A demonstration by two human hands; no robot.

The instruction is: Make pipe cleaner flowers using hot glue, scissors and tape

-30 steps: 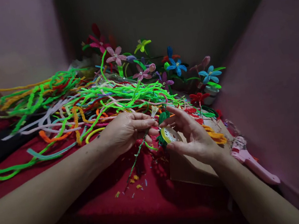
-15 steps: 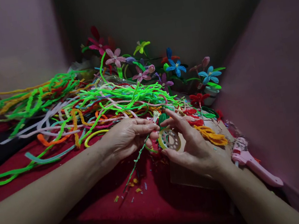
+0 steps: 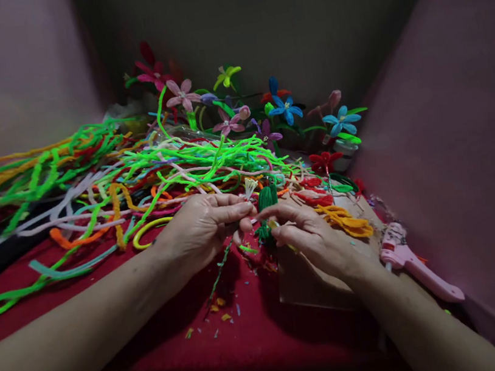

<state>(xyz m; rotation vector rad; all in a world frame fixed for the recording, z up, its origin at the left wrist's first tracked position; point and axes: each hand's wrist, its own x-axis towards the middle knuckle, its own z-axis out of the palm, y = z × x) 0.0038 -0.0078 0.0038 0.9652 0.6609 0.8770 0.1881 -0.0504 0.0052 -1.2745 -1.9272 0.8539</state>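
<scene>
My left hand (image 3: 202, 228) pinches a thin green stem (image 3: 220, 268) near its top, where a small white bud (image 3: 249, 186) and dark green leaves (image 3: 267, 197) sit. The stem hangs down toward the red cloth (image 3: 259, 337). My right hand (image 3: 314, 238) is turned palm down with its fingers closed round a yellow-green tape roll (image 3: 276, 225), mostly hidden under the fingers, with its fingertips touching the stem beside my left thumb.
A heap of pipe cleaners (image 3: 148, 169) in neon green, orange, white and pink spreads behind the hands. Finished pipe-cleaner flowers (image 3: 285, 106) stand at the back. A pink glue gun (image 3: 413, 266), cardboard sheet (image 3: 307, 281) and yellow pieces (image 3: 344, 221) lie at the right.
My right hand has rolled over from palm up to palm down, hiding most of the tape roll, and closed in on the stem. My left hand has kept its pinch.
</scene>
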